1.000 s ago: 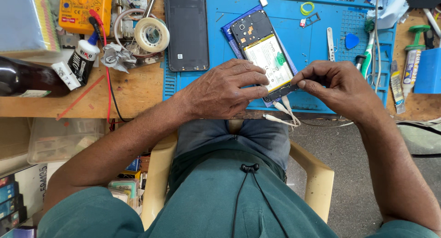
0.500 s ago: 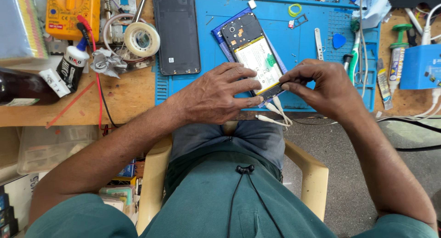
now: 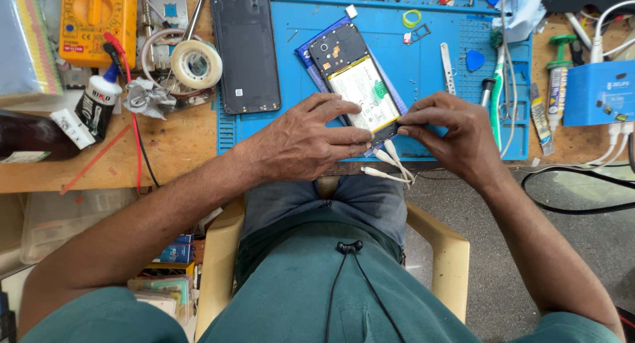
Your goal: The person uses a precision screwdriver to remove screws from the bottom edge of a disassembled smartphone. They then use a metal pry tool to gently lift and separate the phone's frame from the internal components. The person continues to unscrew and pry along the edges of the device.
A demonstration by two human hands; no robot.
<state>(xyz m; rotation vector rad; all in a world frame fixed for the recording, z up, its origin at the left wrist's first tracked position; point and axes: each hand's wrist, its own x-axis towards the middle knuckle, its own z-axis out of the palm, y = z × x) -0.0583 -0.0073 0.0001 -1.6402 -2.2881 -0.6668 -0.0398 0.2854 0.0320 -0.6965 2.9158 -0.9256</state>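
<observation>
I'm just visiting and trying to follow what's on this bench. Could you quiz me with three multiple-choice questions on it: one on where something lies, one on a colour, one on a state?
1. Where does the detached black back cover lie?
A. on the blue mat, to the picture's left of the opened phone
B. on the person's lap
C. on top of the multimeter

2. What colour is the multimeter?
A. green
B. yellow-orange
C. white

3. What state is the phone in?
A. closed, screen up
B. open, insides showing
C. wrapped in tape

Answers:
1 A, the cover rests flat on the mat beside the phone.
2 B, its casing is yellow-orange.
3 B, its white battery shows while the left hand and right hand grip its near end.
</observation>
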